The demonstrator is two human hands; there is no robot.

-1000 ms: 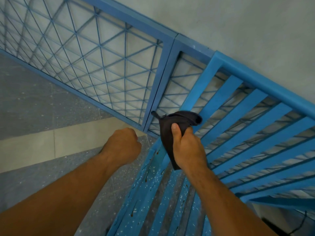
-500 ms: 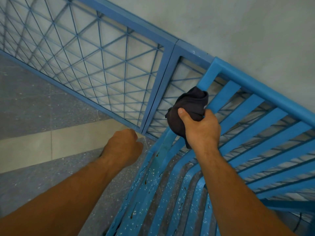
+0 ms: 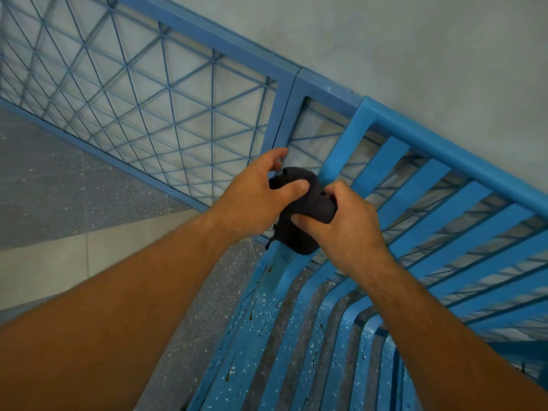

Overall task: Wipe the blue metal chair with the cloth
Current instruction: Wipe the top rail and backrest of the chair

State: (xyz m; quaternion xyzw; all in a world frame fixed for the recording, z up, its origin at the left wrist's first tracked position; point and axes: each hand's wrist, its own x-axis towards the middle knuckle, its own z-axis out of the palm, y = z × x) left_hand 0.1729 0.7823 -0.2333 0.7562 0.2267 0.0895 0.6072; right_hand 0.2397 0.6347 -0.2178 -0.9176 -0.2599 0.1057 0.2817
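Observation:
The blue metal chair [image 3: 430,203] fills the right half of the view, its slatted back rising toward the wall and its speckled, stained seat slats running down to the bottom edge. A dark bunched cloth [image 3: 308,209] hangs just in front of the chair's left back post, above the seat's left corner. My right hand [image 3: 341,221] grips the cloth from the right with curled fingers. My left hand [image 3: 261,191] holds its upper left part, thumb pressed on top, fingers behind it.
A blue metal frame with wire mesh [image 3: 148,93] runs along the wall from the left up to the chair. Behind both is a pale grey wall [image 3: 415,40]. Grey speckled floor with a light stripe [image 3: 74,256] lies at the left.
My left hand, a fist away from the cloth before, has come up and taken hold of it. My right hand with the cloth has drawn back from the back post toward the seat corner.

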